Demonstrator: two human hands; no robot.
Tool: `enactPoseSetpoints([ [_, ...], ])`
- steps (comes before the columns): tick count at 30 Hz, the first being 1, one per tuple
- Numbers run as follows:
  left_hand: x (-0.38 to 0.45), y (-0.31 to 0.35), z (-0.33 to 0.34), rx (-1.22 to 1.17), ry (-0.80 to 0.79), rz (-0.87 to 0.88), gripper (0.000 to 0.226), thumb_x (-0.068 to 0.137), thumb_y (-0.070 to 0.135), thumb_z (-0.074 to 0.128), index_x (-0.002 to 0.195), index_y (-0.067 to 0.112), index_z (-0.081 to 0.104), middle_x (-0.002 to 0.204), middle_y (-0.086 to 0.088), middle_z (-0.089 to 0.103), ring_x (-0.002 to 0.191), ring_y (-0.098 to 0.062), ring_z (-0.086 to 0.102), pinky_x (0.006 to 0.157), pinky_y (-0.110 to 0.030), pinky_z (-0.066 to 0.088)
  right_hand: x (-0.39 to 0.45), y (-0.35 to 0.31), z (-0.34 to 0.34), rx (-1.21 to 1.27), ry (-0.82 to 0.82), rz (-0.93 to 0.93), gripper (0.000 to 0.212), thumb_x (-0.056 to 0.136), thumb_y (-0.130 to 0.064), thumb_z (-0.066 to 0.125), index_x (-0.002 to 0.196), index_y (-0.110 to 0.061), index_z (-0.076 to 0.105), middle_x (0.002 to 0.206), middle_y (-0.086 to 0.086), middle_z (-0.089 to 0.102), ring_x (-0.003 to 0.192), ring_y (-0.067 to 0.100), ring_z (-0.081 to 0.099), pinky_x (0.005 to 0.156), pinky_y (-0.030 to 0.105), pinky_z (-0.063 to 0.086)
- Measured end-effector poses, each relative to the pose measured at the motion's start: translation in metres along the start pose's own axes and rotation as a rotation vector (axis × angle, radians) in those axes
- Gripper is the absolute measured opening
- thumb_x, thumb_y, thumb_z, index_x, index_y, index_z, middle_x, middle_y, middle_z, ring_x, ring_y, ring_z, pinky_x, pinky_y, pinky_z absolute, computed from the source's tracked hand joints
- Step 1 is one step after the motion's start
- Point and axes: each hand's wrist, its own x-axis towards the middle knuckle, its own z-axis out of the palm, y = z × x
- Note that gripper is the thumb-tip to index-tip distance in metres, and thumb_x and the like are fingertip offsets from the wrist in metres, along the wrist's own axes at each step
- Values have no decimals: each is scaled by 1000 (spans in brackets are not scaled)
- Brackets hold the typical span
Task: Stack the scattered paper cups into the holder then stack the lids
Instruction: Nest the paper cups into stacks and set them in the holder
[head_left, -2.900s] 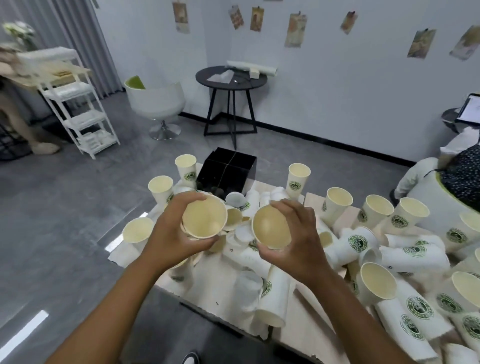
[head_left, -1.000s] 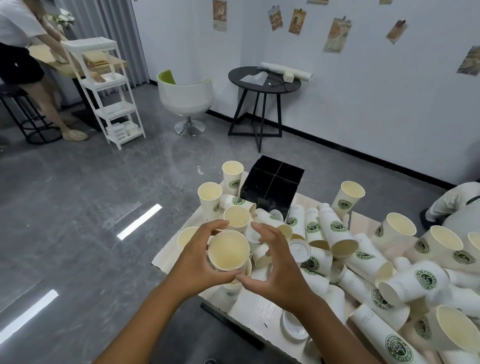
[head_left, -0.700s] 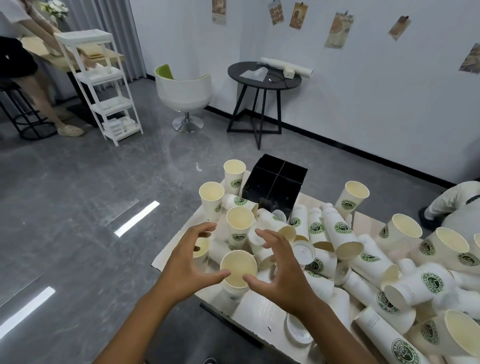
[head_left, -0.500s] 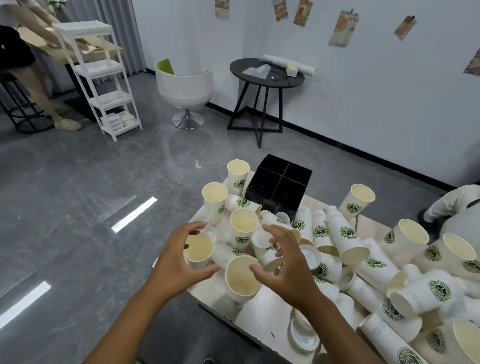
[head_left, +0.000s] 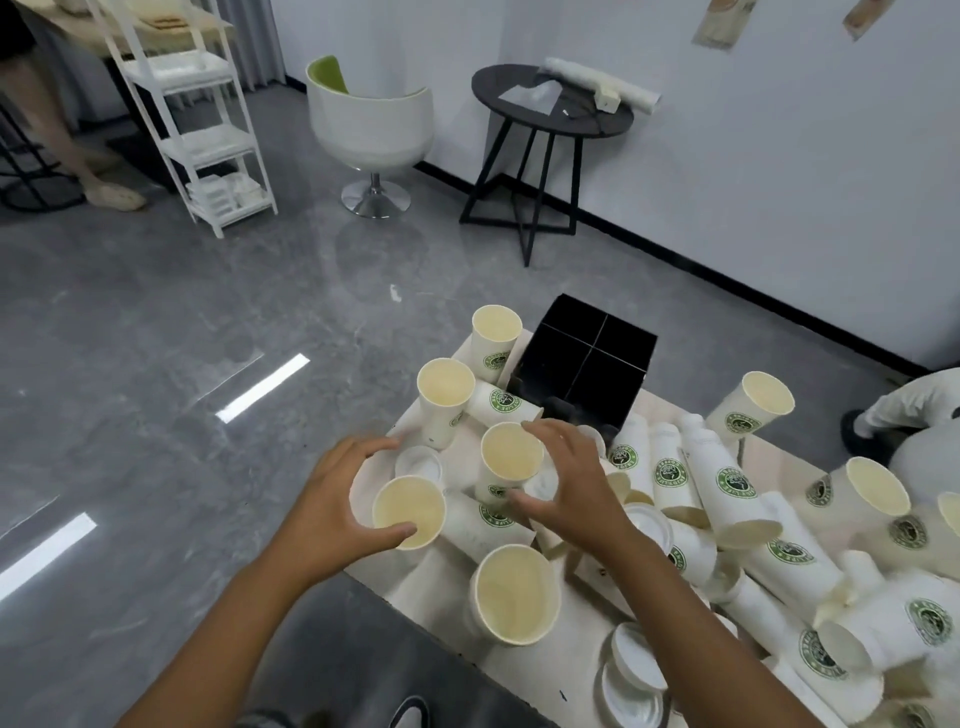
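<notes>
White paper cups with green logos lie scattered over the table (head_left: 395, 582), some upright, many on their sides. My left hand (head_left: 337, 509) grips an upright cup (head_left: 410, 512) at the table's left edge, thumb over its near rim. My right hand (head_left: 571, 483) curls round another upright cup (head_left: 511, 457) just right of it, fingers at the far rim and thumb low on its side. A short stack of cups (head_left: 514, 592) stands free near the front edge. The black four-compartment holder (head_left: 582, 369) stands behind the cups. White lids (head_left: 634, 665) lie at the front right.
Two upright cups (head_left: 444, 400) stand left of the holder. A dense heap of fallen cups (head_left: 727, 493) fills the table's right side. Another person's sleeve (head_left: 904, 405) is at the far right. A white chair (head_left: 371, 124) and a round black side table (head_left: 550, 114) stand beyond.
The cups I held earlier now stand as a stack near the front edge. Both hands have left it and moved forward, each closing round a separate upright cup.
</notes>
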Motion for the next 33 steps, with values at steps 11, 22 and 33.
enactPoseSetpoints([
  [11, 8, -22, 29, 77, -152, -17, 101, 55, 58, 94, 139, 58, 37, 147, 36, 34, 139, 3, 35, 111, -29, 38, 46, 20, 31, -60, -168, 19, 80, 75, -51, 74, 148, -33, 47, 149, -7, 39, 130, 20, 35, 111, 38, 37],
  [22, 8, -17, 34, 142, -218, 27, 87, 64, 50, 88, 135, 56, 38, 139, 39, 37, 130, 7, 38, 101, -19, 41, 34, -3, 0, -38, 33, -182, 71, 72, -42, 86, 137, -30, 59, 141, -10, 48, 120, 22, 44, 104, 23, 30],
  [33, 8, -11, 20, 124, -181, 123, 86, 64, 47, 91, 135, 49, 44, 134, 37, 43, 126, 7, 45, 105, -26, 43, -32, -91, -114, -59, 271, -256, 73, 71, -41, 88, 137, -23, 61, 139, -11, 57, 125, 16, 47, 107, 16, 32],
])
